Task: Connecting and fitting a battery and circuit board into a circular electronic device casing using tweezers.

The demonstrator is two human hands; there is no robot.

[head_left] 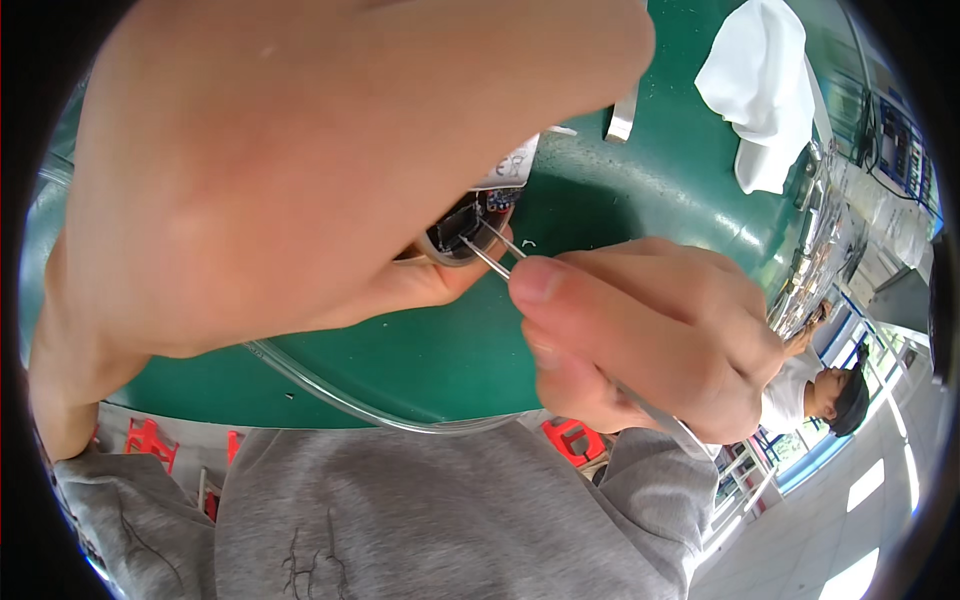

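My left hand point(300, 170) fills the upper left of the view and grips a small device with an opened casing point(462, 252). Inside its end are dark parts and a bit of circuit board point(500, 200); a white printed label point(514, 166) lies just above. Most of the device is hidden behind my left hand. In my right hand point(650, 335) is a pair of metal tweezers point(484, 258), pinched between thumb and fingers. Both tweezer tips reach into the device's opening, slightly apart. Whether they grip anything there is too small to tell.
A green mat point(460, 340) covers the table, with clear tubing point(330, 388) along its near edge. A white cloth point(760, 80) and a metal strip point(622, 118) lie farther off. Tools and parts point(800, 270) crowd the right side, where a person point(800, 395) sits. Red stools point(572, 440) stand below.
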